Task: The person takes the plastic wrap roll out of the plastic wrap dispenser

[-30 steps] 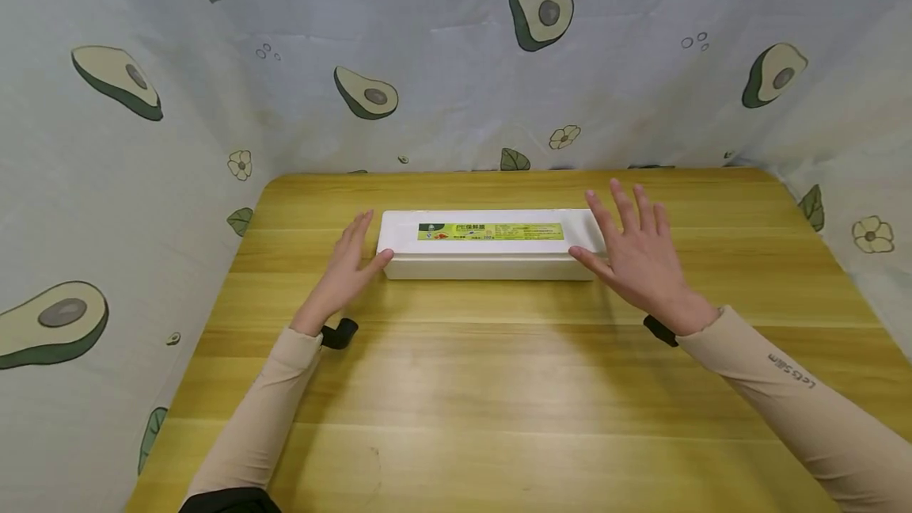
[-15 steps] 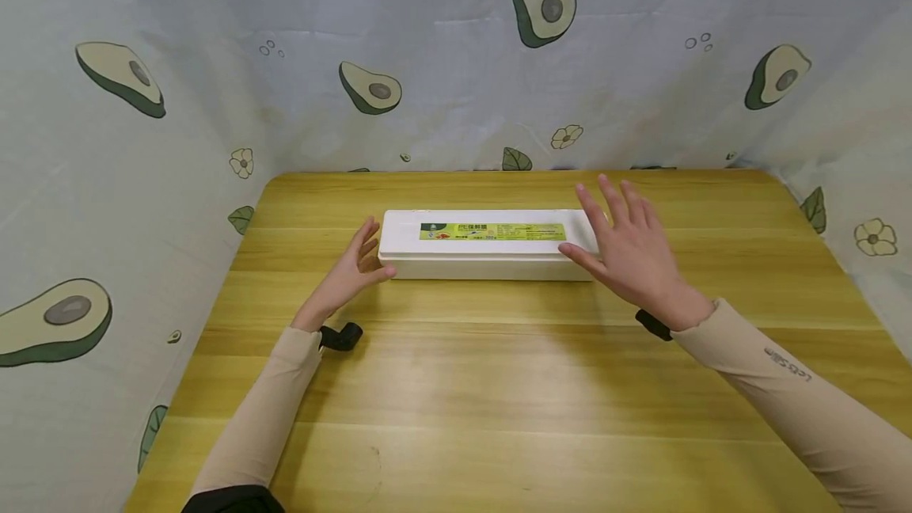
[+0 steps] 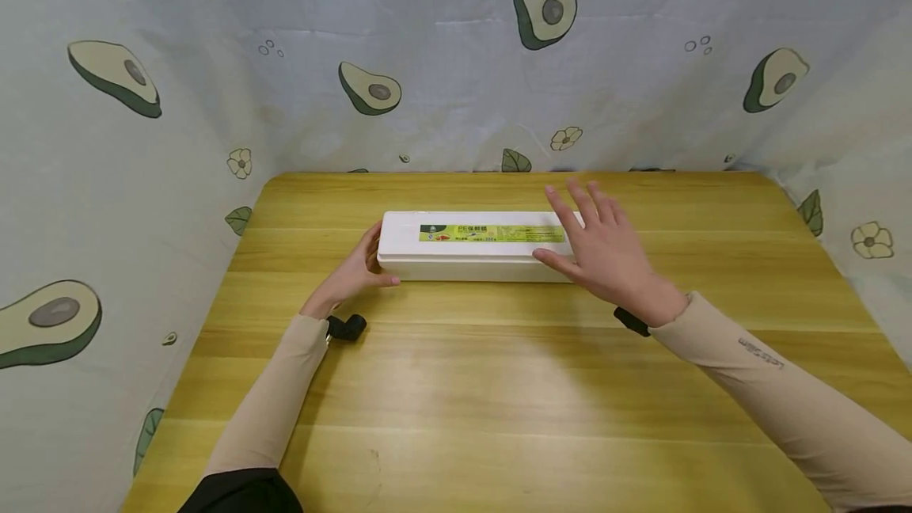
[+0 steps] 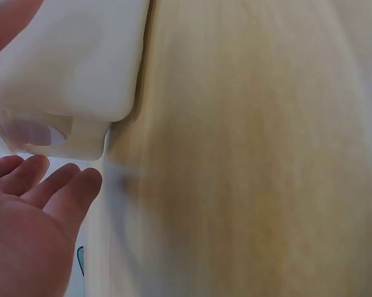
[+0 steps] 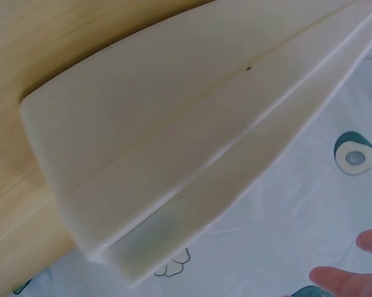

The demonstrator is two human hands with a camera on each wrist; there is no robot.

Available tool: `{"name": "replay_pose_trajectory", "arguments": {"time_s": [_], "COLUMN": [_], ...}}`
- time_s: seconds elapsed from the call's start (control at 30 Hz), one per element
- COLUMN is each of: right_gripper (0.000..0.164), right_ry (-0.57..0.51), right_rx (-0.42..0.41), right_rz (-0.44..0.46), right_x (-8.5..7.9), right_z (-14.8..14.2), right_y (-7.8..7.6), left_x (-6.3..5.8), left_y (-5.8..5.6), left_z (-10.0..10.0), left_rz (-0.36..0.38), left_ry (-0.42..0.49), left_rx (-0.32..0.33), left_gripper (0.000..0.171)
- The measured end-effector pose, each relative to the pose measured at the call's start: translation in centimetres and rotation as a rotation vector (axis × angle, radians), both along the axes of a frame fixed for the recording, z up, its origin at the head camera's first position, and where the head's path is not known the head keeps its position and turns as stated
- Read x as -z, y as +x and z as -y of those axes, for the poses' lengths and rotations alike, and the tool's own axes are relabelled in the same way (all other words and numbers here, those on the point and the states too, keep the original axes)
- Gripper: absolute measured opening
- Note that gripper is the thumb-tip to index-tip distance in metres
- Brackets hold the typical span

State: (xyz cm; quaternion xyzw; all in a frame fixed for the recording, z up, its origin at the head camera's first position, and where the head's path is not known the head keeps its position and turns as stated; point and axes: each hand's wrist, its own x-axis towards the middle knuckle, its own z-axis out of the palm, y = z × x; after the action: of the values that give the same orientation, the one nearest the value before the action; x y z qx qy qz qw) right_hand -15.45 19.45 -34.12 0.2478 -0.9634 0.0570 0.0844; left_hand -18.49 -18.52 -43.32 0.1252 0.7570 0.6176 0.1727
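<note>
A long white cling film box (image 3: 470, 268) with a green and yellow label (image 3: 492, 233) lies crosswise on the wooden table. My left hand (image 3: 347, 274) is at its left end, the thumb by the front face and the fingers by the end. In the left wrist view the fingertips (image 4: 87, 179) lie close to the box end; contact is hard to tell. Over the right end of the box, my right hand (image 3: 606, 256) is spread, hiding that end from the head view. The right wrist view shows the box (image 5: 143, 148) apart from two fingertips (image 5: 334, 277).
The wooden table (image 3: 456, 402) reaches back to a pale curtain (image 3: 456, 38) with avocado prints. More of the curtain hangs along the left and right sides. A dark wrist mount (image 3: 347, 328) sits on the left wrist, and another (image 3: 631, 321) on the right.
My left hand has lowered and moved in around the left end of the box. My right hand has shifted left over the box, fingers still spread. The box stays in place.
</note>
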Motion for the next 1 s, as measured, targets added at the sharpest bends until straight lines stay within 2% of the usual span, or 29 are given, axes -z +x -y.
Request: {"name": "replay_pose_trajectory", "arguments": {"time_s": [0.53,0.8,1.0], "right_gripper": [0.093,0.096,0.098], "right_ry": [0.074,0.126,0.152], "right_rx": [-0.192,-0.208,-0.224], "right_rz": [0.040,0.097,0.086], "right_x": [1.3,2.1,2.6], "right_z": [4.5,6.5,7.4], "right_y": [-1.5,-2.3,-2.9], "left_x": [0.6,0.8,0.8], "left_y": [-1.4,-1.7,-1.7], "left_z": [-0.2,0.0,0.1], "left_rz": [-0.011,-0.011,-0.010], "left_ry": [0.032,0.035,0.028], "left_rx": [0.024,0.043,0.035], "left_gripper": [0.105,0.103,0.102]}}
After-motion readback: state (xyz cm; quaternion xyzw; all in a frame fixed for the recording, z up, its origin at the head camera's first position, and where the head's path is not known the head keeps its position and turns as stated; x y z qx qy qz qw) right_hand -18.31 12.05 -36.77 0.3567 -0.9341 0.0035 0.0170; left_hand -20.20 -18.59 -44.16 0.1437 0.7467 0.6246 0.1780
